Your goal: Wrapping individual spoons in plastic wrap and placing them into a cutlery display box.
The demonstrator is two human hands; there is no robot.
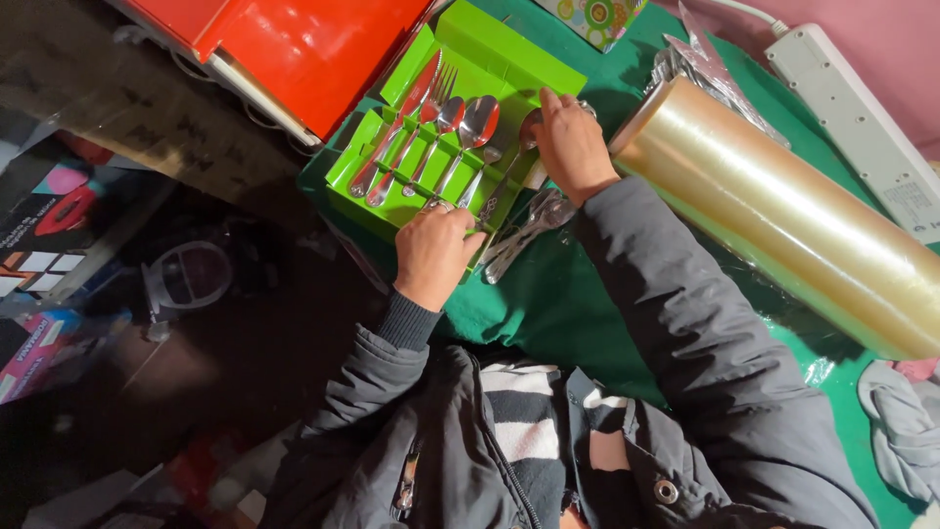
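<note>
A bright green cutlery box lies open on a green cloth. In its slots are a knife, a fork and spoons. My left hand is curled over the box's near edge, its fingers by the handle ends. My right hand rests at the box's right side, fingers closed on a spoon over the rightmost slot. A loose bundle of steel cutlery lies on the cloth between my hands.
A big roll of clear plastic film lies to the right of my right arm. Beyond it is a white power strip. A red box sits left of the green box, and a grey cloth at the lower right.
</note>
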